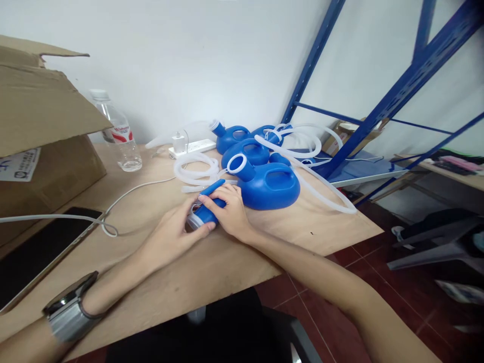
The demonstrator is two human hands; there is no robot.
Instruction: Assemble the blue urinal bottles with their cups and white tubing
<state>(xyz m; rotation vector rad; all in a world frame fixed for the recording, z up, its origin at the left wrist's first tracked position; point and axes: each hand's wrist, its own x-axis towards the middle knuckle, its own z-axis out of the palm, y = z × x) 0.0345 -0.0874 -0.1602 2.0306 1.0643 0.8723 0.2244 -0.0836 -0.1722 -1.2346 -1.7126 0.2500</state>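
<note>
Both my hands are closed on a blue plastic spout piece [205,215] with a translucent white ring at its near end and a raised flat blue flap. My left hand [172,227] grips it from the left, around the ring end. From the right, my right hand [232,212] wraps over its top, hiding part of it. Just beyond my right hand stands a blue urinal bottle [270,186] with a white-rimmed mouth, apart from the held piece. More blue bottles [245,153] crowd behind it. A coiled translucent hose [196,171] lies behind my hands.
On the left are a cardboard box [49,171], a dark flat-screened device [45,247] with a white cable, and a water bottle [126,143]. A power strip [194,147] lies near the wall. Hose [328,189] reaches the table's right edge, beside a blue metal rack [363,121].
</note>
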